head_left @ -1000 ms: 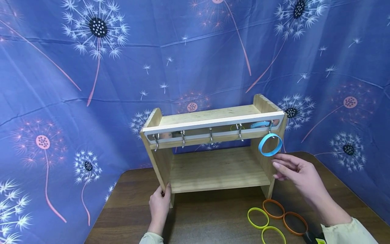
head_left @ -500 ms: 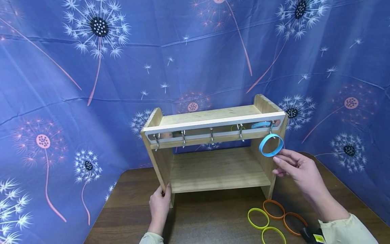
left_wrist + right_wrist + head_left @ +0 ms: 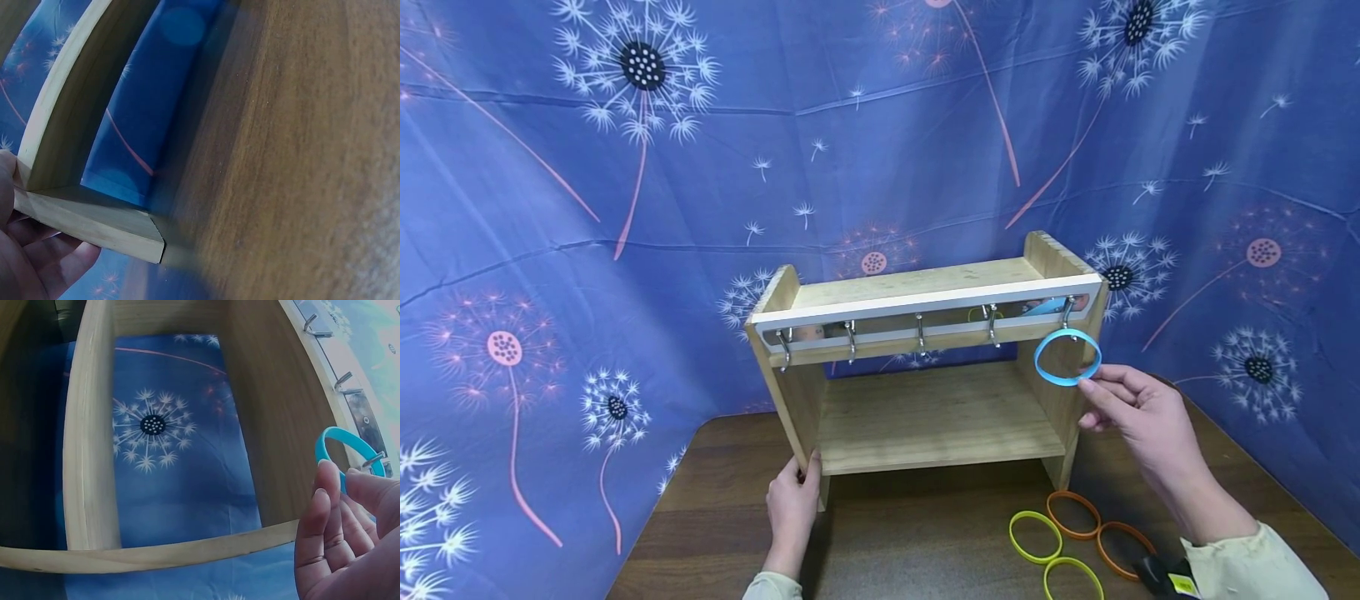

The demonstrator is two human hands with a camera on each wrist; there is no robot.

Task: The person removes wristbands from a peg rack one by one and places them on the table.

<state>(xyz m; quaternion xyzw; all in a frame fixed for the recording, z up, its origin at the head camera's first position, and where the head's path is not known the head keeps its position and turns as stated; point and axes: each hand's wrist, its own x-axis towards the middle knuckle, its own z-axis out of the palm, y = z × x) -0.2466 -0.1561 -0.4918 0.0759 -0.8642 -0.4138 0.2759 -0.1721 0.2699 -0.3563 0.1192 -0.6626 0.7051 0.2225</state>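
A wooden shelf rack [image 3: 940, 421] stands on the table, with a row of metal hooks along its reflective front strip. From the rightmost hook [image 3: 1068, 312] hangs a light blue wristband [image 3: 1060, 382]. My right hand [image 3: 1153, 429] pinches the band's lower right side between thumb and fingertips; the right wrist view shows the blue band [image 3: 320, 447] looped over the hook's tip. At the rack's lower left my left hand [image 3: 793, 510] grips the side panel. In the left wrist view, the fingers [image 3: 65, 265] curl under that panel's edge [image 3: 94, 228].
Two yellow wristbands [image 3: 1015, 546] and two orange wristbands [image 3: 1052, 510] lie on the wooden table [image 3: 910, 542] in front of the rack's right end. Beside my right sleeve sits a black object [image 3: 1156, 577] with a yellow label. A blue dandelion-print cloth [image 3: 700, 192] hangs behind.
My right fingers have moved up slightly onto the blue wristband and now pinch it. The band has turned and its lower part has shifted right. The left hand stays put.
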